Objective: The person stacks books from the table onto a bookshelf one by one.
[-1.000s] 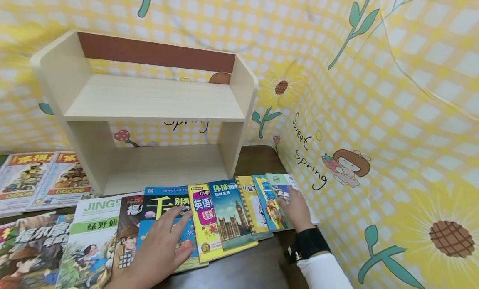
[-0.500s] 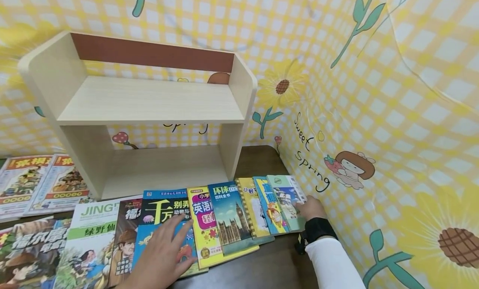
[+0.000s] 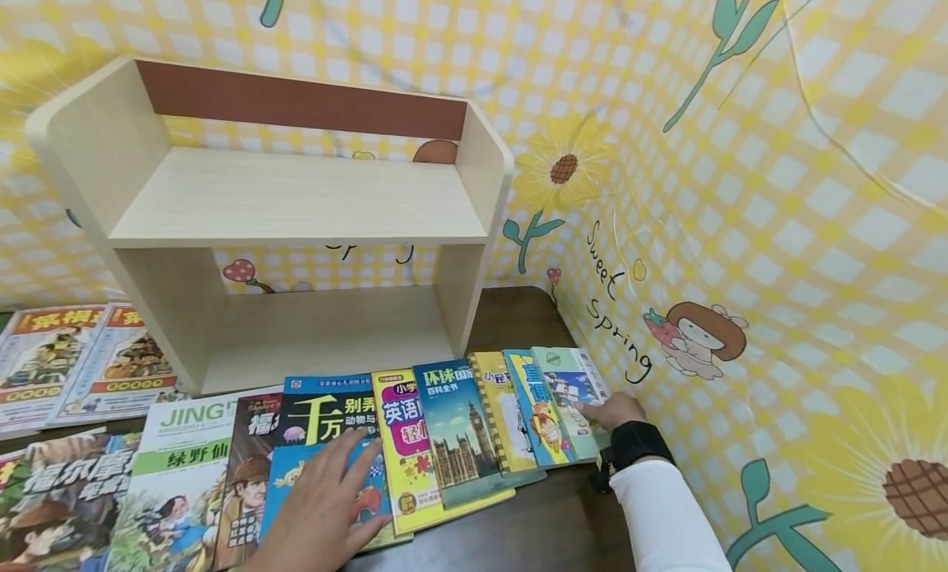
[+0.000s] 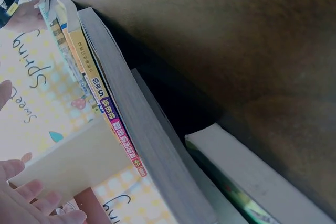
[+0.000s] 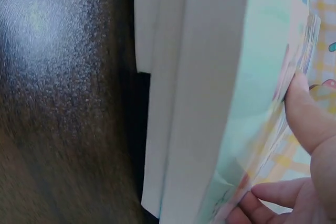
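A row of overlapping books lies flat on the dark table [image 3: 518, 527] in front of a wooden shelf [image 3: 296, 202]. My left hand [image 3: 326, 498] rests flat, fingers straight, on the blue book [image 3: 326, 411] in the middle of the row. My right hand [image 3: 613, 410] is at the right end of the row and pinches the outer edge of the pale green book [image 3: 564, 387]. In the right wrist view the thumb [image 5: 304, 114] lies on that pale green book's cover [image 5: 252, 98] and the fingers curl under its edge. The left wrist view shows the book edges [image 4: 131, 129] from the side.
The two-tier shelf stands empty at the back. More books [image 3: 59, 358] lie left of it and along the front left. A yellow checked wall sheet [image 3: 741, 226] runs close along the right, just beyond the green book.
My right hand has slid off the top of the green book's cover to its right edge and taken hold there. The left hand has stayed on the blue book.
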`<action>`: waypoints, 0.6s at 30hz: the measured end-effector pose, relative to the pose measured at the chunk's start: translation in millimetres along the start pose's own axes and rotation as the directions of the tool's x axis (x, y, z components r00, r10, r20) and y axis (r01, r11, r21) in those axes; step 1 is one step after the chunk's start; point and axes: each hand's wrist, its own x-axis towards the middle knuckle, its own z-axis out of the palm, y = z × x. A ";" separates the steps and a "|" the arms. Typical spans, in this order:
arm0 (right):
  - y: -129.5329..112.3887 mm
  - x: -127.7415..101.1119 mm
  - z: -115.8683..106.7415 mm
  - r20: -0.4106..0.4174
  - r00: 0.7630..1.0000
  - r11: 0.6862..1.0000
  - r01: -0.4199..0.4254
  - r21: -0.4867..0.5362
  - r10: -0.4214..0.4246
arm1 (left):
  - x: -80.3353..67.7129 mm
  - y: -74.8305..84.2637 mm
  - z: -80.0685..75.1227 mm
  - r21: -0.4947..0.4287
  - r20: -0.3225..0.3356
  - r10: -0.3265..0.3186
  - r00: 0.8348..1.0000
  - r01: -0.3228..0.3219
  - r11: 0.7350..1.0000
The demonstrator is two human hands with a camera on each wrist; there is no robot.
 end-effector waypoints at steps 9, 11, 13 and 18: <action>3.4 -2.4 2.6 0.131 0.990 0.953 -0.088 0.289 0.052 | -1.0 -1.0 4.0 -0.005 -0.002 0.000 1.000 0.000 1.000; 3.3 -1.9 3.8 0.153 0.987 0.938 -0.095 0.333 0.046 | -1.1 -0.9 4.0 -0.006 0.002 -0.001 1.000 0.001 1.000; 2.7 -1.6 4.2 0.161 0.986 0.939 -0.087 0.332 0.035 | -1.0 -0.8 4.0 -0.008 0.010 -0.006 1.000 0.006 1.000; -0.9 -3.8 6.4 0.158 0.984 0.919 -0.139 0.369 0.086 | -0.7 -1.0 5.6 -0.018 0.034 -0.011 0.999 0.011 1.000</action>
